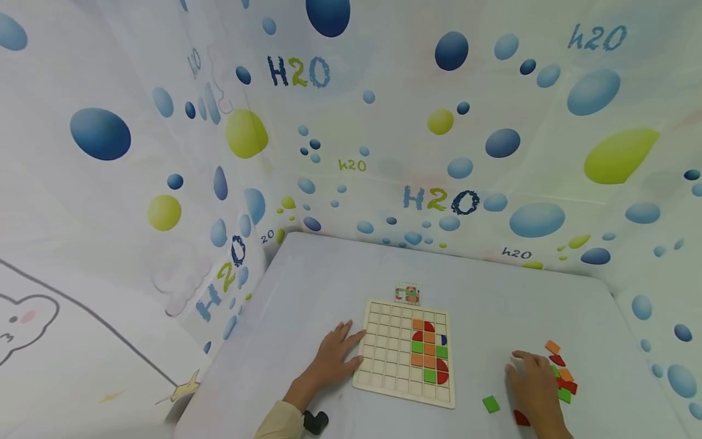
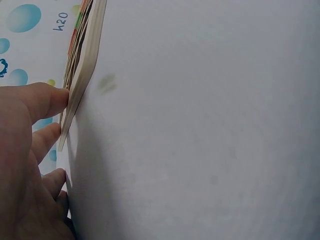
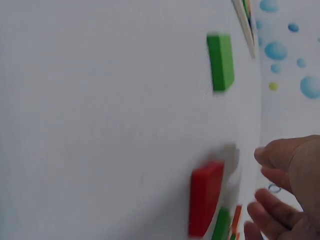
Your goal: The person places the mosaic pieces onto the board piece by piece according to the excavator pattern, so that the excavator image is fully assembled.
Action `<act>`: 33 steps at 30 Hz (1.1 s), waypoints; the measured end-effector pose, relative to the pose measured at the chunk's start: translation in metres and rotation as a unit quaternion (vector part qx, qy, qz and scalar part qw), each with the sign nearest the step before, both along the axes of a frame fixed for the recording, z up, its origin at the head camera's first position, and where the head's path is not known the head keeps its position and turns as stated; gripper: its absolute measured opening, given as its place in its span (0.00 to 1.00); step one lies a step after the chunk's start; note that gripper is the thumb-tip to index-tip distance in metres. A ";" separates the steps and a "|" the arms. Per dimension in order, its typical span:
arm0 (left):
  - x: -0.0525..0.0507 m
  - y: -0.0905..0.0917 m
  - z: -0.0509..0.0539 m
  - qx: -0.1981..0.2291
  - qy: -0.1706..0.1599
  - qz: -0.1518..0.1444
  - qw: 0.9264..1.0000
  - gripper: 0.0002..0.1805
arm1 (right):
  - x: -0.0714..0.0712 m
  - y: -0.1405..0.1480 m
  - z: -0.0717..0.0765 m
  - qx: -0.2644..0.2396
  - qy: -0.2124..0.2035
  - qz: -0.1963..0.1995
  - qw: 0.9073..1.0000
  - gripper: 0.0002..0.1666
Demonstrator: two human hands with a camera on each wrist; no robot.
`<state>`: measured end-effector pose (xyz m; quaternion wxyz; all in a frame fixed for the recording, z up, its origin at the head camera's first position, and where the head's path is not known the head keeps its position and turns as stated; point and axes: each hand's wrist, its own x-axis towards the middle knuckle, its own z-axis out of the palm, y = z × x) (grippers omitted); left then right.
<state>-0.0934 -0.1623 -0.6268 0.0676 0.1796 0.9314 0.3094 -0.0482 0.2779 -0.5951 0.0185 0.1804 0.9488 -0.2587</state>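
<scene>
A wooden grid board (image 1: 384, 347) lies on the table, with orange, green, red and blue pieces set in its right part. My left hand (image 1: 331, 356) rests beside it, thumb and a finger touching its left edge; the left wrist view shows the fingertips against the board's side (image 2: 89, 65). Over the table to the right, my right hand (image 1: 534, 387) has its fingers loosely bent, and nothing shows between them. Below it sits a red piece (image 3: 204, 202) with a curved side. A green square tile (image 1: 490, 404) lies between that hand and the board.
Loose orange, red and green tiles (image 1: 566, 374) are bunched just right of the right hand. A small pattern card (image 1: 407, 293) lies behind the board. A black object (image 1: 315, 422) is by the left sleeve. A printed curtain (image 1: 384, 122) rises behind the table.
</scene>
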 end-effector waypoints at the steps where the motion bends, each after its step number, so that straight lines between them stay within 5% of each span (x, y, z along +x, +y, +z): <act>1: 0.000 0.000 0.001 -0.002 0.000 -0.002 1.000 0.31 | 0.001 0.005 -0.001 0.002 0.001 -0.017 1.000 0.29; 7: 0.000 -0.001 -0.005 -0.003 0.015 -0.005 1.000 0.31 | 0.001 0.032 -0.008 0.011 0.011 -0.063 0.998 0.34; 14: -0.001 -0.001 -0.004 0.000 0.003 -0.002 1.000 0.32 | -0.010 0.045 -0.011 0.022 -0.009 -0.056 0.998 0.24; 23: -0.002 -0.001 -0.004 -0.007 0.005 -0.005 1.000 0.32 | -0.013 0.044 -0.013 0.011 -0.009 -0.075 0.997 0.25; 33: -0.003 -0.002 -0.004 -0.006 0.011 -0.009 1.000 0.32 | -0.017 0.040 -0.010 0.008 0.012 -0.032 0.999 0.23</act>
